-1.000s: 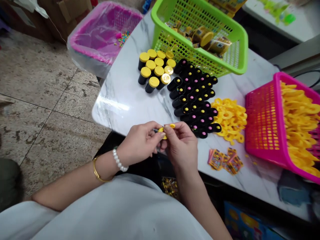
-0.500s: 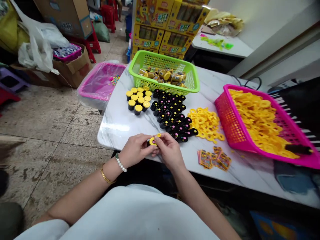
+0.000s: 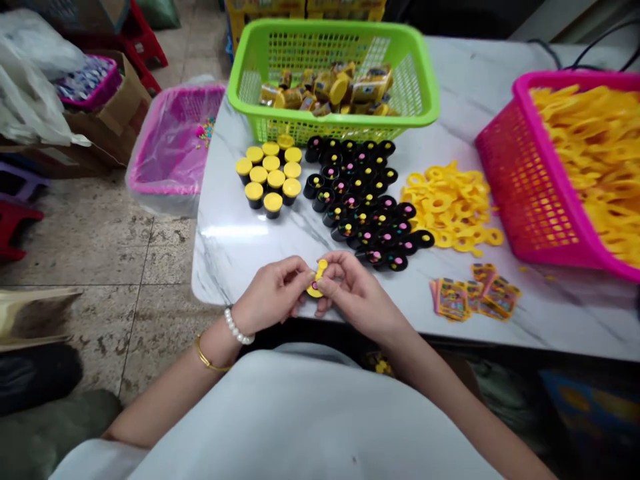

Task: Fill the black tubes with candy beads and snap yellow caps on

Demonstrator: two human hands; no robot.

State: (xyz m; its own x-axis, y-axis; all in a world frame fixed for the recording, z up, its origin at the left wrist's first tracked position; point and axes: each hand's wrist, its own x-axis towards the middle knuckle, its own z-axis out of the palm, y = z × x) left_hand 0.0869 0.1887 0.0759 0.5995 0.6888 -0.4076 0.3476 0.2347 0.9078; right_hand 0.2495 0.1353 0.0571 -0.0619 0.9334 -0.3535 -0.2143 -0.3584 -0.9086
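Ring, yellow, tabbed, pink at centre, is pinched by left hand and right hand.

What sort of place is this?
Probably a small assembly or packing workshop: many black cups sit grouped on a table, beside a heap of yellow ring pieces and a green basket of yellow items.

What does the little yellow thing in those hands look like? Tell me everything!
The yellow thing is small and looks like plastic. It has a wide, rounded part with a pink spot in it, and a narrower end pointing towards the far side of the table. The left hand and right hand pinch it between them, near the table's front edge. The hands hide some of it.
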